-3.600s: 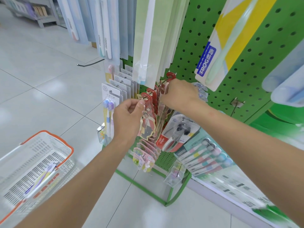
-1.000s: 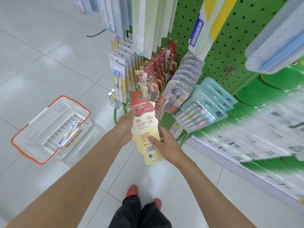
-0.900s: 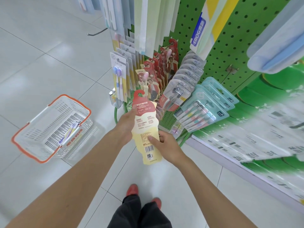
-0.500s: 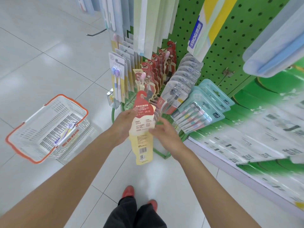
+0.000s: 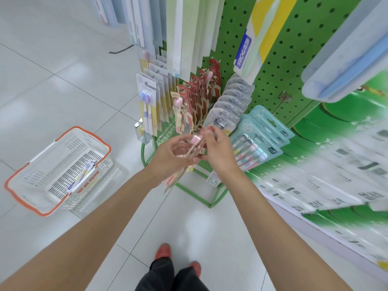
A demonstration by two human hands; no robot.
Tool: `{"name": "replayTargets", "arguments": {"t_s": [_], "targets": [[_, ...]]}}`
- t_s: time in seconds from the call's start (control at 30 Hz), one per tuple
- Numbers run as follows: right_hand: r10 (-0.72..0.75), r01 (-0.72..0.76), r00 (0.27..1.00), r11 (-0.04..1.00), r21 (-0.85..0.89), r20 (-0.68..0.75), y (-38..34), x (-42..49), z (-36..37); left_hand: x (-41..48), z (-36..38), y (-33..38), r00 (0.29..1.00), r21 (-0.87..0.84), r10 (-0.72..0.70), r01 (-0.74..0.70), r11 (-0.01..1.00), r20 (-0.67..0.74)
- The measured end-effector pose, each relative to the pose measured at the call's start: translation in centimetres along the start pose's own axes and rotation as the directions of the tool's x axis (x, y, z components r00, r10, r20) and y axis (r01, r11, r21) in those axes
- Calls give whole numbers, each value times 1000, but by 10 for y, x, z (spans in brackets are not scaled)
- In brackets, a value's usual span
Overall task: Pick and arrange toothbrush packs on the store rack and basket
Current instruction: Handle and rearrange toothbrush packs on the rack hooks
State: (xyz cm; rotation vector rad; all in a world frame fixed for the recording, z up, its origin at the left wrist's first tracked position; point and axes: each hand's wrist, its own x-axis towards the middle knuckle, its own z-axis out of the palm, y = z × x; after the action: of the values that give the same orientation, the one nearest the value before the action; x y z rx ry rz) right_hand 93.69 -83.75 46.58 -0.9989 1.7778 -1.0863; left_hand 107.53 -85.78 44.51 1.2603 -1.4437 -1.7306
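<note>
- Toothbrush pack [image 5: 194, 141]: flat card under a clear blister, pink brush head near the top. Motion-blurred, print unreadable. Held mid-frame in front of the lower hooks, with its lower end trailing out toward seven o'clock.
- Left hand [image 5: 172, 158]: palm up, fingers curled round the middle of the pack.
- Right hand [image 5: 220, 152]: back to the camera, at three o'clock of the other hand. Its fingertips pinch the upper end of the pack.
- Rack [image 5: 273, 66]: green perforated metal panel with round holes in even rows and a green wire foot. It stands at twelve to one o'clock of the hands.
- Red-topped packs [image 5: 201, 91]: contoured cards with hooked red crowns, hung in a row at twelve o'clock.
- White-card packs [image 5: 148, 106]: rectangular, each with two lilac-headed brushes, at eleven o'clock.
- Clear blister packs [image 5: 231, 101]: round-shouldered and overlapping, at one o'clock.
- Teal packs [image 5: 258, 141]: teal card, with brushes in mixed pastel colours side by side, at three o'clock.
- Long pack [image 5: 252, 36]: yellow and pale green, with a blue label reading "FROG", high at one o'clock.
- Basket [image 5: 100, 140]: white plastic lattice with an orange rim, on the floor at nine o'clock, well apart from the hands. It holds one lilac-brush pack [image 5: 83, 177]; the red lettering beside that pack is unreadable.
- Floor [image 5: 63, 80]: glossy pale tiles with thin dark joints.
- Red shoes [image 5: 163, 250]: below dark trouser legs, at six o'clock.
</note>
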Motion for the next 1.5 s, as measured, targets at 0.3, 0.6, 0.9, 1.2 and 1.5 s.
{"name": "replayTargets", "arguments": {"t_s": [0.3, 0.6, 0.9, 1.2, 1.5], "targets": [[-260, 222, 964, 907, -357, -63, -48, 8, -29, 25, -11, 26, 957, -15, 51, -57, 998, -286], [-264, 221, 964, 826, -518, -11, -95, 68, -31, 76, -10, 37, 855, 35, 192, -201, 979, -482], [-292, 150, 951, 727, -670, -104, -98, 114, -19, 88, -15, 34, 784, 88, 309, -312, 946, -539], [-303, 130, 944, 704, -699, -129, -87, 143, -12, 89, -7, 29, 785, 64, 351, -373, 926, -510], [-242, 111, 965, 733, -672, -105, -81, 162, -14, 92, -5, 27, 766, 35, 344, -388, 921, -543]]}}
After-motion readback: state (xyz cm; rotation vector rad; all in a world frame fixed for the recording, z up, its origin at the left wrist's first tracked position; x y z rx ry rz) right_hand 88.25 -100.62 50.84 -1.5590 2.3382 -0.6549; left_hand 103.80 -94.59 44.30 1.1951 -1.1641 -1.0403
